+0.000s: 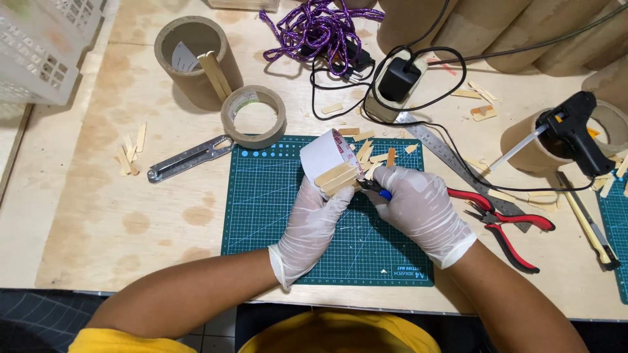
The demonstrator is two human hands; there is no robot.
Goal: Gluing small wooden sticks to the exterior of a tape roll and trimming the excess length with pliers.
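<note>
Your left hand (313, 219) grips the white paper cup (325, 155) over the green cutting mat (275, 209), fingers wrapped around its lower side and pressing the flat wooden sticks (337, 176) against its wall. Keep that grip firm but not crushing, since the cup looks thin and would likely dent under a hard squeeze. Your right hand (418, 209) is closed around a small cutter with a blue handle (378, 189), its tip touching the ends of the sticks beside the cup. Line up the blades square across the stick before you squeeze, so the end comes off straight rather than splintered. Keep your left fingertips clear of the blade line; they sit just beside the cutting point. Hold the cup low over the mat so the offcuts drop among the loose stick pieces (366, 153) already lying there, rather than flying toward the glue gun (579, 127) resting in its cardboard tube. The red pliers (504, 225) and the steel ruler (445, 153) lie near your right hand, so mind your elbow room.
</note>
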